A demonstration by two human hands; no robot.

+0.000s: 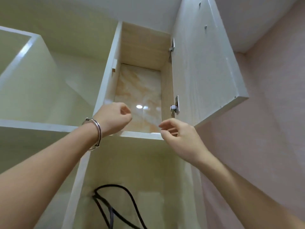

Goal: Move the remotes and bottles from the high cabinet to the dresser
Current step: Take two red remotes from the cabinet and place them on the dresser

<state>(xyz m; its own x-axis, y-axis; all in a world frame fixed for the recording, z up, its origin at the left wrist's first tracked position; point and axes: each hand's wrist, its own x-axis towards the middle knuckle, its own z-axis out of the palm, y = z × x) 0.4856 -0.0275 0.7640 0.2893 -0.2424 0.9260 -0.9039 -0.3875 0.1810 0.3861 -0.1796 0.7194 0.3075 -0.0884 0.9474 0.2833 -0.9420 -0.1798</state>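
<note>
The high cabinet [140, 135] is seen from below, its white door [204, 63] swung open to the right. Its inside shows a glossy marbled back panel and no remotes or bottles; the shelf floor is hidden by the front edge. My left hand [113, 119], with a metal bangle on the wrist, is raised at the cabinet's lower left corner, fingers curled shut on nothing. My right hand [178, 134] is up at the lower right corner, fingers loosely apart and empty. The dresser is out of view.
A black cable [122, 200] loops in the open niche below the cabinet. White open shelving [33, 124] runs to the left. A pink wall [264, 129] stands on the right, and two metal hinges [175, 107] sit on the door side.
</note>
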